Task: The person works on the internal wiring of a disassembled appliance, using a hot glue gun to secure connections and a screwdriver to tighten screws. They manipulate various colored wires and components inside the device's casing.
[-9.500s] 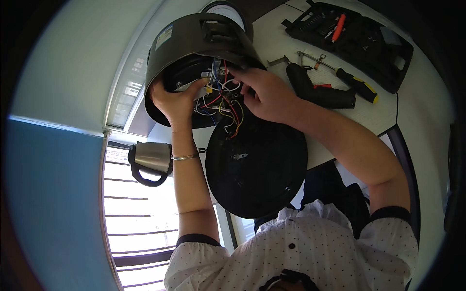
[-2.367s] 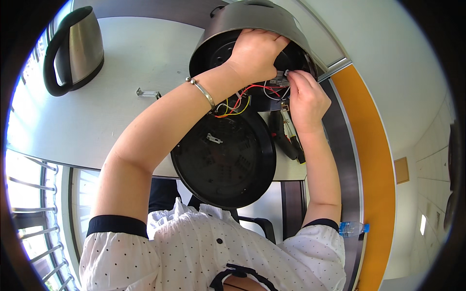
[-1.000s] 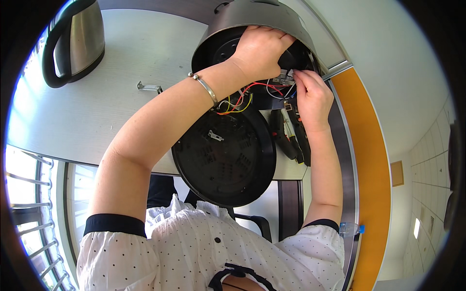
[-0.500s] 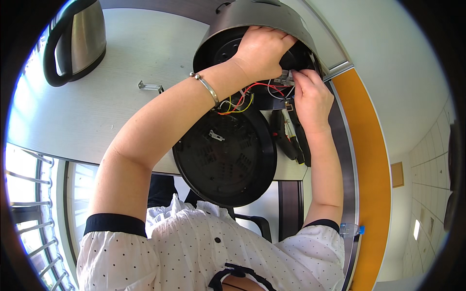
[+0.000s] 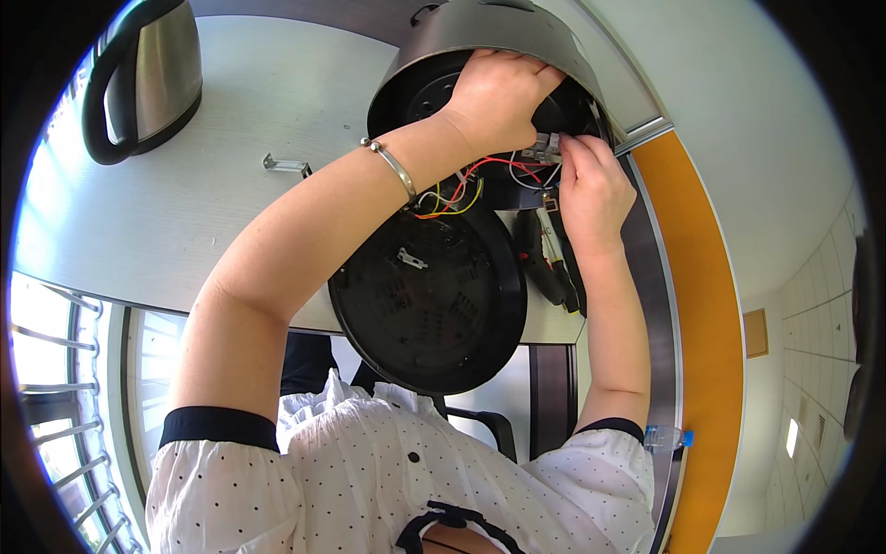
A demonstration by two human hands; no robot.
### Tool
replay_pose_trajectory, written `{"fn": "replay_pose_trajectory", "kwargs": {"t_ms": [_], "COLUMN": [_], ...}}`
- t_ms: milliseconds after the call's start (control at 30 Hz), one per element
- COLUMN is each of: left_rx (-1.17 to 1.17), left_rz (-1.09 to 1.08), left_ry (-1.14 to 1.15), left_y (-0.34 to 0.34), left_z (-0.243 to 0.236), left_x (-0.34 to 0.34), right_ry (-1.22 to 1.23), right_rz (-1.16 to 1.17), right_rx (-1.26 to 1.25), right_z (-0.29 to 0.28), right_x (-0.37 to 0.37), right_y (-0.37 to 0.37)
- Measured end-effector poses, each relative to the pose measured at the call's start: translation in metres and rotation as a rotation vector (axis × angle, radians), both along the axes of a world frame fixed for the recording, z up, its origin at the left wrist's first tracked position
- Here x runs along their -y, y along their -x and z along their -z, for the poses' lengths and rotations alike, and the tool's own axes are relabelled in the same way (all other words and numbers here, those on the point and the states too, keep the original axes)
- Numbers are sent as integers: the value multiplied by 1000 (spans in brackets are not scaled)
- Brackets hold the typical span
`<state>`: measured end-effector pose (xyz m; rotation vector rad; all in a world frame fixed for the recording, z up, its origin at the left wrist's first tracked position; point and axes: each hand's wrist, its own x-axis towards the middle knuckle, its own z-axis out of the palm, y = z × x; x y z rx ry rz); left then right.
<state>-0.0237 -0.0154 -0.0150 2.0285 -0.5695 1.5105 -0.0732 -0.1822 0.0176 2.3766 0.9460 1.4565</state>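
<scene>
A dark grey, round appliance housing (image 5: 498,30) lies on its side, its hollow underside toward me. My left hand (image 5: 503,92) reaches inside with bent fingers, their tips hidden behind the rim. At the right inner edge, my right hand (image 5: 595,189) has thumb and forefinger pinched beside a small pale terminal block (image 5: 546,146); what is between them is hidden. Red, yellow and white wires (image 5: 452,205) run from the housing toward a round black base cover (image 5: 434,295), which overhangs the table's front edge. A small metal bracket (image 5: 413,259) rests on the cover.
On the pale table (image 5: 277,83) stands a steel kettle (image 5: 166,78) at the far left. Another metal bracket (image 5: 288,166) lies left of the housing. Dark-handled tools (image 5: 552,263) lie beside the cover, near an orange-edged partition (image 5: 697,323) on the right.
My right hand has shifted very slightly to the right, showing more of the pale terminal block. My left hand, the housing and the cover look unmoved.
</scene>
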Motion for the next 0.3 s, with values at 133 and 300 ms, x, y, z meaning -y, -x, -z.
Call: {"fn": "replay_pose_trajectory", "kwargs": {"t_ms": [133,300], "left_rx": [-21,-113], "left_rz": [-3,40], "left_ry": [-11,-10], "left_y": [-1,5], "left_z": [0,-3], "left_x": [0,-2], "right_ry": [7,42], "right_rz": [10,-25], "right_rx": [-16,-49], "right_z": [0,-2], "right_x": [-1,0], "right_y": [0,0]}}
